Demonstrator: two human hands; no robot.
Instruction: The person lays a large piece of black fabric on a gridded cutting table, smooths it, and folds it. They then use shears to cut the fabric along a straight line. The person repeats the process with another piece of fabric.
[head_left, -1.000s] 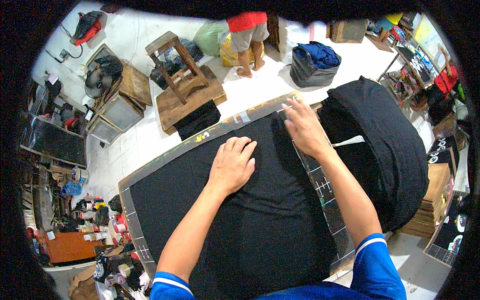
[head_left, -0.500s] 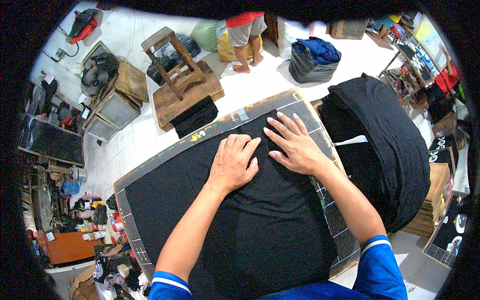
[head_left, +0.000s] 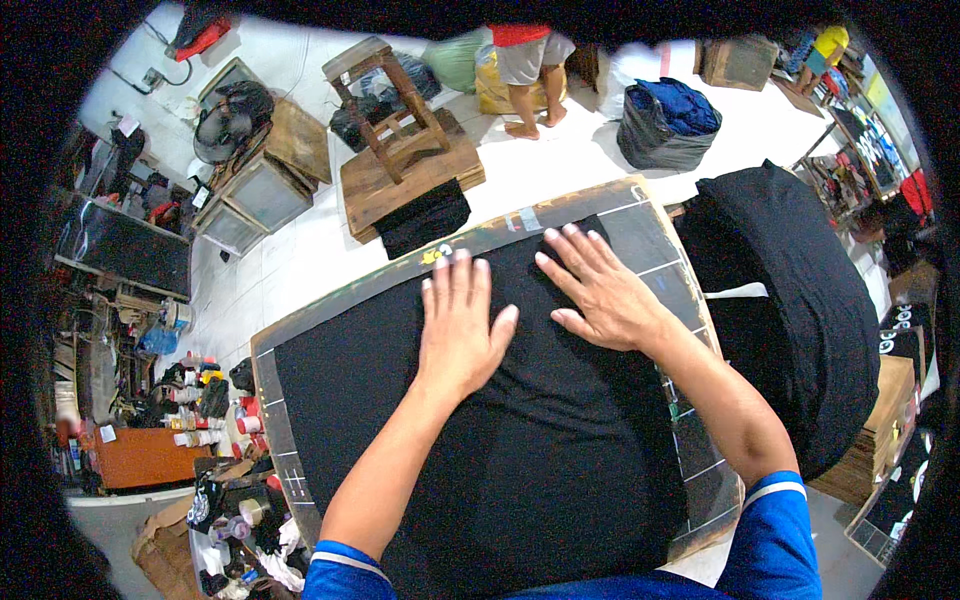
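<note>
A black cloth lies spread over a dark board with white ruled lines and a worn wooden edge. My left hand rests flat on the cloth near its far edge, fingers stretched forward and thumb apart. To its right, my right hand also lies flat, fingers together and angled to the far left, near the cloth's far right corner. Between and below the hands the cloth shows soft wrinkles. Neither hand holds anything.
Right of the board is a big heap of black fabric. Beyond the board stand a wooden stool on a low platform and a black bag of dark blue cloth. A person stands barefoot behind. Bottles and spools crowd the left.
My left hand has flattened, its curled fingers now stretched toward the far edge. My right hand stays flat in nearly the same spot. The whole view has shifted slightly.
</note>
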